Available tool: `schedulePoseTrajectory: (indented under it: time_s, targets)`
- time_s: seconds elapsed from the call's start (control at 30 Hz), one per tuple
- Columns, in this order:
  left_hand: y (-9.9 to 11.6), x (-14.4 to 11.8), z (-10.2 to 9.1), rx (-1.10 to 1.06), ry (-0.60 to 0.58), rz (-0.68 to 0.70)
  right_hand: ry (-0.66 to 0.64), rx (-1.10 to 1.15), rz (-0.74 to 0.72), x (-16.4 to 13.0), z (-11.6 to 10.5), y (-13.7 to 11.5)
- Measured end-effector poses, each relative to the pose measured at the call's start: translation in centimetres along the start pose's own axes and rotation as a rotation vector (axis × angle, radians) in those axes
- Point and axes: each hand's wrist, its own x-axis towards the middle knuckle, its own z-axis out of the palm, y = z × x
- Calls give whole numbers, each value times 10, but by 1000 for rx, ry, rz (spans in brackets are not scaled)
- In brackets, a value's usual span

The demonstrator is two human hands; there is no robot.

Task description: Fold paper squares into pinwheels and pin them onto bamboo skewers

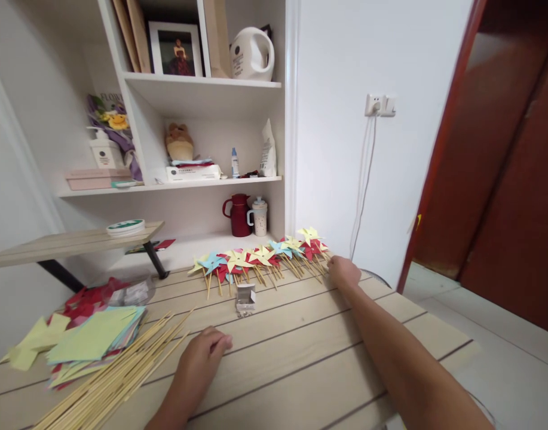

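Observation:
At the right end of a row of paper pinwheels [238,259], my right hand [344,272] is closed at the stick of the rightmost pinwheel [318,246]; its fingertips are mostly hidden. The pinwheels are yellow, blue and red on thin wooden sticks, lying along the back of the table. My left hand [207,347] is near the table's middle, fingers curled in, nothing visible in it. Left of it lies a bundle of long wooden sticks [116,370]. Beyond it stands a small open box [245,297] with small bits spilled at its front.
A stack of coloured paper sheets [92,337] lies at left, beside red paper pieces and a clear plastic container [137,291]. A raised wooden stand [76,239] is behind them. White shelves hold a red jug [241,216] and a cup [259,218]. Cords hang from a wall socket [373,106].

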Motion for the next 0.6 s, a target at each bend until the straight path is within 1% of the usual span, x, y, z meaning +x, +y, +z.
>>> schedulePoseTrajectory:
  time_s: [0.33, 0.47, 0.6]
  targets:
    - [-3, -1, 0, 50, -28, 26, 1, 39, 13, -3, 9, -5]
    - [-2, -1, -1, 53, -51, 31, 52, 94, 51, -5, 10, -1]
    - [-3, 0, -1, 94, -75, 28, 143, 184, 110, -6, 12, 7]
